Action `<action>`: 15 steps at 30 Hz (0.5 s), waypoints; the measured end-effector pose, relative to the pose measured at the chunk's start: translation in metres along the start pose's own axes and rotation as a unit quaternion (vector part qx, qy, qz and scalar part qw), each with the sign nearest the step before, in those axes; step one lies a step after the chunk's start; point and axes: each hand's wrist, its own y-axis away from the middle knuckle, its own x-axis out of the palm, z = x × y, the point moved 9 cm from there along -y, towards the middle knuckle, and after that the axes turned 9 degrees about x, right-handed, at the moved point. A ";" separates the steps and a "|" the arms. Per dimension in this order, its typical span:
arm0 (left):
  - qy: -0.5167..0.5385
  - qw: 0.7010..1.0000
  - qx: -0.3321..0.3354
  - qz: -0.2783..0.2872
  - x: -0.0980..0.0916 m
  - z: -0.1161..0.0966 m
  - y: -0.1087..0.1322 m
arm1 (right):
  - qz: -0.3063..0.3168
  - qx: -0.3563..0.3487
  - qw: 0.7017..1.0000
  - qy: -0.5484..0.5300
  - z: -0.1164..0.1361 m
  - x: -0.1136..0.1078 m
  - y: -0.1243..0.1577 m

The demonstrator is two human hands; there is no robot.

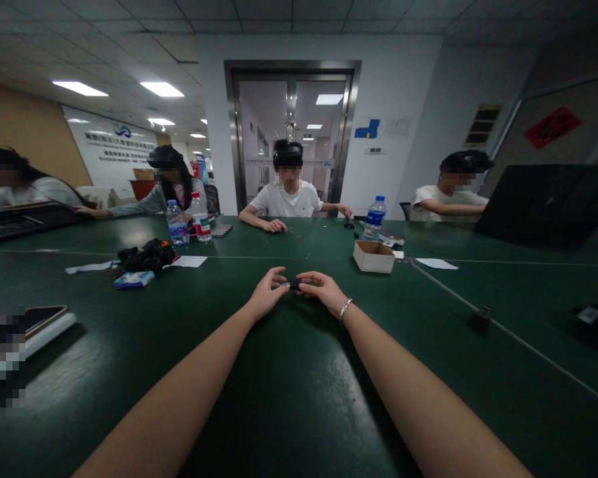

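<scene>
Over the dark green table [299,372], my left hand [270,294] and my right hand [323,290] meet at a small black object [295,284]. It has a pale, shiny end on the left, and its exact kind is too small to make out. The left thumb and fingers pinch that pale end. From the other side, my right thumb and fingertips close around the black part. A silver bracelet [346,311] circles my right wrist. Just beyond, to the right, stands an open cardboard box [373,257].
A black bundle [149,255] and a blue-white packet [134,279] lie left. Bottles [178,224] stand farther back, another bottle [375,219] right. A black clip [481,320] sits right; a phone [42,322] lies at the left edge. Several people sit across, wearing headsets.
</scene>
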 end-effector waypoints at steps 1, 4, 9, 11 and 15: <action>0.005 1.000 -0.013 0.005 0.001 0.002 0.000 | 0.000 0.002 1.000 0.000 0.000 0.000 0.000; 0.003 1.000 -0.009 0.016 0.004 0.000 0.001 | -0.002 0.000 1.000 0.004 0.002 0.001 0.001; 0.006 1.000 -0.012 0.004 0.003 -0.004 0.002 | 0.001 -0.003 1.000 0.003 0.002 0.001 0.002; 0.010 1.000 -0.023 0.018 0.005 -0.002 0.003 | 0.003 -0.001 1.000 0.001 0.002 0.001 0.002; -0.020 1.000 0.016 -0.001 0.000 -0.008 0.002 | 0.002 -0.004 1.000 0.001 0.002 0.001 0.002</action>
